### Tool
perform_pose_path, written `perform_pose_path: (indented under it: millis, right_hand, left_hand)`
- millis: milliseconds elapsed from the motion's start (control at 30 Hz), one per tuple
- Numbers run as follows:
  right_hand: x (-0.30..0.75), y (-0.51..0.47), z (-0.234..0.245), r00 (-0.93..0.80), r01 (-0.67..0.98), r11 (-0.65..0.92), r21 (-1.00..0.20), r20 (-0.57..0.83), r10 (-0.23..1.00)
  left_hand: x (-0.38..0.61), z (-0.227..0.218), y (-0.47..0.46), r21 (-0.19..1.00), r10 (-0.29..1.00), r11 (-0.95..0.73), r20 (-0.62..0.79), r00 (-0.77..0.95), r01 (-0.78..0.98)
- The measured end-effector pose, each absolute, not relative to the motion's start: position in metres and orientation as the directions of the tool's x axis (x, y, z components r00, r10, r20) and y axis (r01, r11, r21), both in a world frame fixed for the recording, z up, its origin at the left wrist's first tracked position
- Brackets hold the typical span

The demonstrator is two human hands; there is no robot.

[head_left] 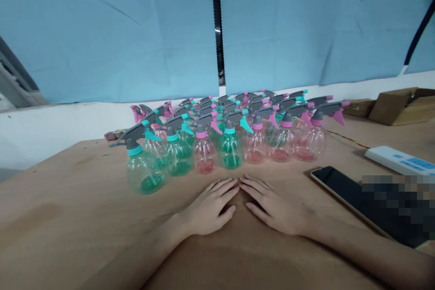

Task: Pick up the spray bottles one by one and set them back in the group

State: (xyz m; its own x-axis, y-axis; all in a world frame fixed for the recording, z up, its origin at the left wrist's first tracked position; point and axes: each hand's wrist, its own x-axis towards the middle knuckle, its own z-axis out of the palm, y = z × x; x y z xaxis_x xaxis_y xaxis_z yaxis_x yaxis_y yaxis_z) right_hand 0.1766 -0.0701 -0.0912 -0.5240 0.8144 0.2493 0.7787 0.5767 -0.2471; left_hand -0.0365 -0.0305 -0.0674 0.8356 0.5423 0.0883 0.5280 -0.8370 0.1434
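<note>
My left hand (212, 208) and my right hand (272, 204) lie flat on the wooden table (84, 217), palms down, with fingertips almost meeting. Neither holds anything. Just beyond them stand rows of clear spray bottles with grey trigger heads, some tinted green, others pink. Nearest my fingertips are a green spray bottle (231, 149) with a turquoise collar and a pink spray bottle (255, 147) with a pink collar. Another green spray bottle (144, 172) stands at the front left, closer to me than its row. The bottles behind are partly hidden.
On the right lies a dark phone or tablet (360, 204), partly pixelated. Past it sit a white power strip (401, 158) and an open cardboard box (404, 108). A small reddish object (111, 136) lies at the back left. A blue sheet (136, 31) covers the wall.
</note>
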Motion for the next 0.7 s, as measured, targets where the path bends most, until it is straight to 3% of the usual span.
perform_pose_path:
  millis: [500, 700]
  right_hand:
    - [0.177, -0.071, -0.088, -0.551, 0.747, 0.630, -0.211, 0.334, 0.765]
    - [0.178, -0.076, -0.081, -0.584, 0.738, 0.661, -0.135, 0.362, 0.726]
  left_hand:
    - [-0.034, -0.069, -0.031, 0.133, 0.552, -0.834, 0.172, 0.816, 0.536]
    - [-0.034, -0.069, -0.032, 0.159, 0.560, -0.828, 0.195, 0.805, 0.538]
